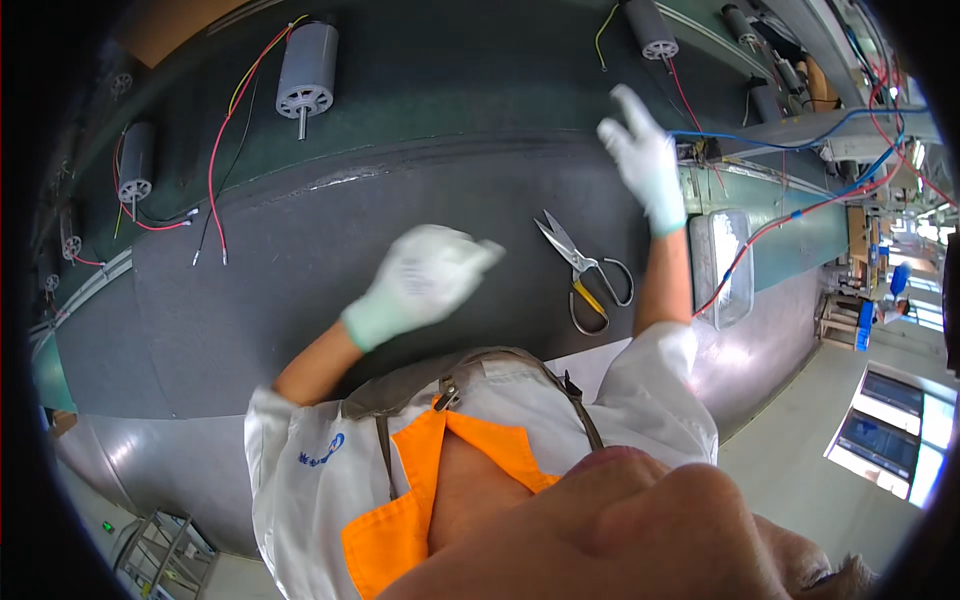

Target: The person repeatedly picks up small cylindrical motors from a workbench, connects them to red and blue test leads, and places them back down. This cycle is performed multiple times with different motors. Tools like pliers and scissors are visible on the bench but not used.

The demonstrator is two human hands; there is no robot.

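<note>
My left hand (425, 280), in a white glove with a pale green cuff, hovers over the dark bench mat (300, 320). Its fingers are curled together and slightly blurred; anything inside them is hidden. My right hand (643, 165), gloved alike, reaches forward with its fingers stretched out and nothing visible in them. It is nearest to a grey cylindrical motor (652, 30) with red and yellow-green wires, but apart from it. Between my hands, scissors (578, 262) with a yellow-wrapped handle lie on the mat, blades slightly parted.
At the far left stands another grey motor (307, 70) with long leads, and a smaller-looking motor (136, 165) is left of it. A clear plastic bin (738, 285) sits right of my right forearm. Blue and red hoses (790, 215) hang across the right side.
</note>
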